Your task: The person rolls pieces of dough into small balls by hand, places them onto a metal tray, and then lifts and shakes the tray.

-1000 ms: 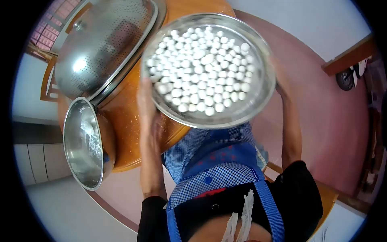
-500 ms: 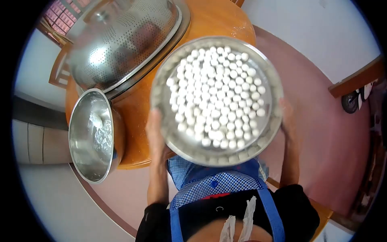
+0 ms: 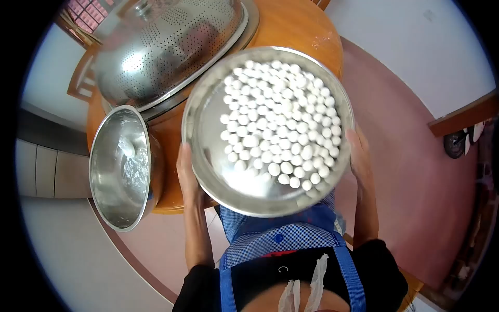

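A round metal tray holds many small white balls, gathered toward its upper and right parts, with bare metal showing at the left and bottom. My left hand grips the tray's left rim, and my right hand grips its right rim. Part of the fingers of both hands is hidden behind the tray. The tray is held up in front of the blue checked apron, over the table's near edge.
On the orange wooden table stand a large perforated metal cover at the upper left and a deep steel bowl with white residue at the left. A wooden chair is behind the table.
The tray, held in both hands, has come down toward the apron, then shifted slightly left. The white balls have moved within it, baring metal at its left side.
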### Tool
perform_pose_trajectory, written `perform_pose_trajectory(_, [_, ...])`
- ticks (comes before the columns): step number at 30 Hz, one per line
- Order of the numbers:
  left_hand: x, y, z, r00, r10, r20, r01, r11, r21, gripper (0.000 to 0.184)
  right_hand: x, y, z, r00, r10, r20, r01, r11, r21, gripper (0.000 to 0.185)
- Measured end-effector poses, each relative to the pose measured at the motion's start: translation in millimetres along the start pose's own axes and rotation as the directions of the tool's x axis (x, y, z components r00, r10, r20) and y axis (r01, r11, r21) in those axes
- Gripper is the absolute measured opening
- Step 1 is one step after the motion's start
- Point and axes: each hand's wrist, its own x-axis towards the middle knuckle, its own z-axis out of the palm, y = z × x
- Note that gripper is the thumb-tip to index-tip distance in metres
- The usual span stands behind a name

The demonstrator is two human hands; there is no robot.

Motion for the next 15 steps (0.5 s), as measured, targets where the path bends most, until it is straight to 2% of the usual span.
perform_pose_trajectory(2, [33.2, -8.1, 16.9, 1.000, -0.008, 0.013, 0.009, 0.998, -0.060, 0.055, 23.4, -16.0, 4.8, 0.999, -0.027, -0.017, 0.027, 1.000, -0.014, 0.042])
perform_pose_trajectory(3, [41.3, -9.3, 24.8, 1.000, -0.008, 0.031, 0.011, 0.992, -0.124, 0.056, 40.9, -8.1, -10.1, 0.992, 0.120, 0.033, -0.122, 0.988, 0.099, 0.043])
perform_pose_trajectory(4, [37.7, -5.3, 36.5, 0.998, 0.029, 0.056, -0.025, 0.997, -0.070, 0.054, 52.1, -1.0, -24.4, 0.963, 0.251, 0.095, -0.265, 0.943, 0.203, 0.045])
perform_pose_trajectory(5, [32.0, 2.4, 50.5, 0.994, 0.067, 0.086, -0.065, 0.998, -0.021, 0.053, 49.7, 10.3, -40.1, 0.966, 0.242, 0.095, -0.257, 0.945, 0.204, 0.045])
perform_pose_trajectory(6, [20.2, 6.8, 53.4, 0.974, 0.177, 0.144, -0.181, 0.983, 0.016, 0.052, 40.3, 26.4, -56.5, 0.939, 0.304, 0.162, -0.334, 0.919, 0.211, 0.045])
perform_pose_trajectory(7, [5.8, 4.0, 41.6, 0.973, 0.179, 0.144, -0.183, 0.983, 0.010, 0.052, 27.1, 31.8, -55.8, 0.924, 0.331, 0.191, -0.368, 0.905, 0.212, 0.045])
perform_pose_trajectory(8, [-7.6, 1.2, 24.7, 0.981, 0.172, 0.091, -0.180, 0.979, 0.092, 0.052, 13.9, 37.2, -55.1, 0.907, 0.358, 0.220, -0.402, 0.891, 0.212, 0.044])
perform_pose_trajectory(9, [-16.2, 1.8, 14.7, 0.984, 0.173, 0.040, -0.178, 0.968, 0.175, 0.051, -5.9, 30.8, -32.2, 0.980, 0.190, 0.059, -0.198, 0.961, 0.191, 0.041])
perform_pose_trajectory(11, [-19.9, 18.7, 1.9, 0.977, 0.193, -0.088, -0.195, 0.981, -0.012, 0.050, -13.3, 13.6, 4.4, 0.995, 0.023, -0.095, -0.010, 0.990, 0.139, 0.039])
perform_pose_trajectory(12, [-11.3, 29.5, -9.1, 0.994, 0.105, -0.017, -0.102, 0.985, 0.137, 0.050, 0.0, -3.9, 14.5, 0.999, -0.030, -0.038, 0.034, 0.992, 0.118, 0.040])
perform_pose_trajectory(13, [2.0, 23.9, -5.4, 0.995, 0.097, -0.032, -0.092, 0.986, 0.139, 0.050, 12.2, -13.0, 21.5, 0.996, -0.081, 0.028, 0.078, 0.992, 0.100, 0.040])
perform_pose_trajectory(14, [23.7, 13.1, 1.2, 0.997, 0.068, -0.025, -0.067, 0.996, 0.059, 0.052, 28.1, -10.0, 18.3, 0.996, -0.081, 0.039, 0.076, 0.992, 0.103, 0.040])
perform_pose_trajectory(15, [35.9, 7.5, 6.9, 0.999, 0.042, -0.012, -0.042, 0.999, -0.021, 0.054, 46.6, -3.7, 3.0, 0.994, 0.075, 0.075, -0.083, 0.991, 0.110, 0.043])
